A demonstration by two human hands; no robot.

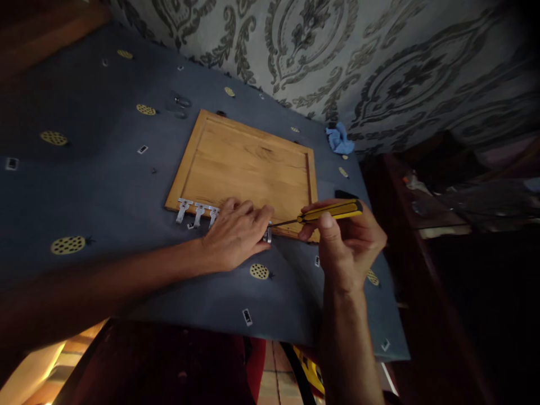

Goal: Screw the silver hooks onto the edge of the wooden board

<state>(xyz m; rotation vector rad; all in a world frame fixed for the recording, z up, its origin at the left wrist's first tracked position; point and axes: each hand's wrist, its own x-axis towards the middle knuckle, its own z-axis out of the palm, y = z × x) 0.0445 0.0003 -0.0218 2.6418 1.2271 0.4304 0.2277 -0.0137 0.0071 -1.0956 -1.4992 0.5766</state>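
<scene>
A wooden panel point(253, 163) with a raised frame lies flat on the blue tablecloth. Several metal hinges point(199, 214) line its near edge, left of my left hand point(237, 233). That hand rests over the near edge with its fingers bent, pressing on a metal hinge point(267, 233) at its right side; part of this hinge is hidden by the fingers. My right hand point(348, 239) is closed round the yellow and black handle of a screwdriver point(331, 211). The screwdriver points left, its tip at the hinge beside my left fingertips.
A crumpled blue cloth point(340, 139) lies at the table's far right, by the patterned wall. A dark object point(346, 194) sits right of the panel. Small metal pieces point(181, 101) lie beyond its left side. Dark furniture point(405, 185) stands to the right.
</scene>
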